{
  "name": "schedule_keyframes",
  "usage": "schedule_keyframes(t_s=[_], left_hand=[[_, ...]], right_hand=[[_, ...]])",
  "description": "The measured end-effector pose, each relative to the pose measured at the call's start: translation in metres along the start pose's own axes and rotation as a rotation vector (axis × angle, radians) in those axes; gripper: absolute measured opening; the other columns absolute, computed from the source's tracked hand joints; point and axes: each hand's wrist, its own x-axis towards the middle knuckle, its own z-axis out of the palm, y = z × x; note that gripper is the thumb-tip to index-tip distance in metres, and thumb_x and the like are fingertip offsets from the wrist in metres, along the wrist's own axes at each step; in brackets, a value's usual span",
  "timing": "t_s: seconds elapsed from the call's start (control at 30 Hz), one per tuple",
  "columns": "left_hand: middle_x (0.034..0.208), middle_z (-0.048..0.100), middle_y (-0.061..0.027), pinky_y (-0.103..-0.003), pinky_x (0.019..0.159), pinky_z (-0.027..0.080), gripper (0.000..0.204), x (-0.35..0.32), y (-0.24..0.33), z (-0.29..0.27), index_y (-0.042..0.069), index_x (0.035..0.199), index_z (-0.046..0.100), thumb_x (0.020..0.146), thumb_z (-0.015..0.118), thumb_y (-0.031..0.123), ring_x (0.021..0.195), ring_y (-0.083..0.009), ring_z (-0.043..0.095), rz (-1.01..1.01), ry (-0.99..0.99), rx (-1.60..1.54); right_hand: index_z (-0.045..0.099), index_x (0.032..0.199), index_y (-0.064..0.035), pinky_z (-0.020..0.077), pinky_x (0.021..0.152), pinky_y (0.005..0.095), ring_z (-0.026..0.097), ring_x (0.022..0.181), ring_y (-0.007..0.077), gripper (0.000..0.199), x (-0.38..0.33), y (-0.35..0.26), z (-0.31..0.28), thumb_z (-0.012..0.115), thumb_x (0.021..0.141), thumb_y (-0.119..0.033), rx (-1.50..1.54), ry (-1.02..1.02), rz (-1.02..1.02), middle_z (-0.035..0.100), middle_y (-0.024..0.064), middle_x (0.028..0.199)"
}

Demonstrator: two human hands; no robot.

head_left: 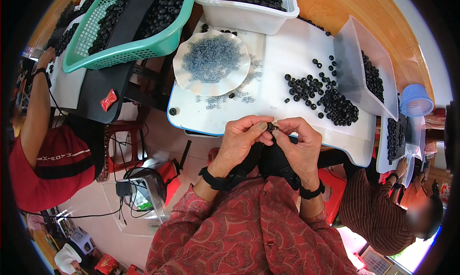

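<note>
You have your left hand [241, 140] and right hand [301, 142] brought together just off the near edge of the surface [287, 55], fingertips pinched on one small black ring [271, 127] held between them, so you appear to be in the middle of fitting or checking a single piece rather than picking or putting down. Both hands are closed on that ring, thumbs and forefingers meeting over it; most of it is hidden by your fingers, and you cannot tell from here whether a spring is already seated in it. What shows is dark, round and tiny, matte like the others. The next move, by the look of it, calls for a fine, steady pinch and a small twist or press, with the piece kept above the surface in case it slips. The loose black rings [326, 95] lie heaped toward the right edge of the surface, just beside a tipped clear bin [354, 59] that spills more of them. A scalloped white plate [184, 59] with a mound of small grey springs [213, 57] sits at the far left corner, some springs scattered just beside it.
</note>
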Motion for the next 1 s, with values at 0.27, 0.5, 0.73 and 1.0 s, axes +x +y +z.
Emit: schedule_keyframes(t_s=[0.27,0.5,0.73,1.0], left_hand=[[0.087,0.069,-0.0087,-0.028,0.067,0.059,0.021,0.0,0.002,-0.001,-0.002,0.115,0.069,0.097,0.061,0.005,0.072,-0.0142,0.066,0.056,0.021,0.137],[0.085,0.069,-0.0075,-0.027,0.065,0.058,0.019,-0.001,0.0,-0.005,-0.002,0.113,0.069,0.097,0.061,0.005,0.07,-0.0132,0.065,0.037,0.033,0.205],[0.082,0.067,-0.0054,-0.024,0.067,0.054,0.017,-0.006,0.008,0.006,-0.002,0.112,0.068,0.098,0.06,0.004,0.07,-0.011,0.063,0.1,0.054,0.345],[0.082,0.066,-0.0034,-0.021,0.065,0.052,0.015,-0.006,0.004,0.007,-0.002,0.109,0.067,0.098,0.059,0.006,0.07,-0.008,0.062,0.18,0.05,0.354]], right_hand=[[0.068,0.095,0.0008,0.0551,0.068,0.0254,0.068,0.073,0.0114,0.017,-0.003,-0.006,0.002,0.074,0.079,0.002,-0.066,0.008,-0.012,0.072,0.0081,0.082],[0.068,0.096,0.0005,0.0555,0.067,0.0255,0.069,0.072,0.0121,0.018,-0.006,0.002,0.008,0.074,0.079,0.004,-0.118,0.02,-0.1,0.072,0.0085,0.083],[0.069,0.103,0.0013,0.0556,0.067,0.0254,0.07,0.074,0.0141,0.024,-0.003,-0.002,0.005,0.075,0.079,0.004,-0.035,0.015,-0.012,0.072,0.0105,0.087],[0.072,0.098,0.001,0.0538,0.064,0.0245,0.068,0.073,0.0125,0.017,-0.005,-0.007,-0.001,0.074,0.081,0.003,-0.133,-0.069,0.067,0.07,0.0091,0.085]])
